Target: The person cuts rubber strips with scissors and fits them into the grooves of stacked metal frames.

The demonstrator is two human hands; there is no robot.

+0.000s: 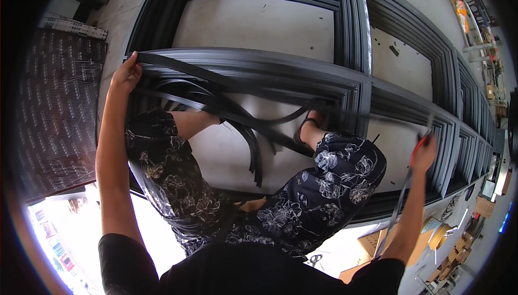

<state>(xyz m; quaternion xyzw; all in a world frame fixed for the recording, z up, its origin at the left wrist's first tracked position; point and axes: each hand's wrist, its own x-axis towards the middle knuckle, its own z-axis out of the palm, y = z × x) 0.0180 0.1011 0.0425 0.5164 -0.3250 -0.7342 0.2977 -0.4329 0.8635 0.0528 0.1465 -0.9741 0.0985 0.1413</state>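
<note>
Stacked dark grey metal frames [280,60] with wide openings lie in front of me. At the left end of a crossbar, my left hand [127,73] is closed, its fingers pinching a long, flexible black strip [186,67]. From there the strip slants right across the frame, and loops of it hang between my legs. Out to the right, above the frame bars, my right hand [425,153] is closed round a red-handled tool [418,145]; motion blurs its tip, so I cannot tell its kind. A thin dark band [398,211] hangs below that hand, along the forearm.
My feet stand inside the near frame opening. A dark printed board [59,111] lies at the left. Behind me at the lower right are a cardboard box [359,252], scissors [315,260] and a yellow spool [440,236]. A rack with an orange item [462,15] runs along the far right.
</note>
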